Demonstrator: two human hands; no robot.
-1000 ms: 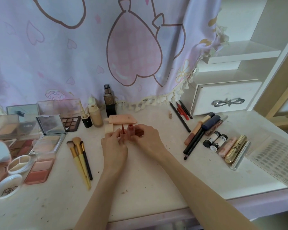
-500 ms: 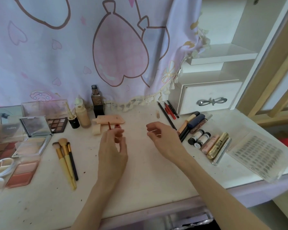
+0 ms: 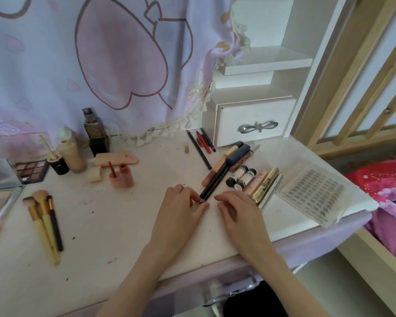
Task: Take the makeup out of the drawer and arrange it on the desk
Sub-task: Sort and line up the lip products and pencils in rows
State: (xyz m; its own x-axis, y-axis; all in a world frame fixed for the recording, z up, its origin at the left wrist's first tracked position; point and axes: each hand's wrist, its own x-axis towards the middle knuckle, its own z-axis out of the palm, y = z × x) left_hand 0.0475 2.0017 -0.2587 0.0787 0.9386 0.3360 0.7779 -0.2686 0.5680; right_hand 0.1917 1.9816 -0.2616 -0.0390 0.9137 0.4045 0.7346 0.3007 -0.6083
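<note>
Makeup lies spread over the white desk (image 3: 114,225). My left hand (image 3: 181,207) rests on the desk, its fingertips pinching the near end of a black pencil (image 3: 215,181) that lies diagonally among other liners. My right hand (image 3: 238,211) hovers just right of it, fingers loosely curled, holding nothing. A pink lip gloss pot (image 3: 126,176) stands beside its open jar with a wand (image 3: 112,172), apart from both hands. Small lip tubes (image 3: 240,177) and a gold mascara (image 3: 265,184) lie to the right of the pencils.
Brushes (image 3: 44,220), an eyeshadow palette (image 3: 31,170), foundation bottles (image 3: 72,154) and a dark bottle (image 3: 95,133) sit at the left and back. A small white drawer unit (image 3: 254,120) stands at the back right, a nail sheet (image 3: 313,193) near the right edge. The desk drawer's handle (image 3: 229,291) shows below.
My left hand has let go of the pink lip gloss, which now stands on the desk. Both hands moved right to the black pencils. The view has swung right.
</note>
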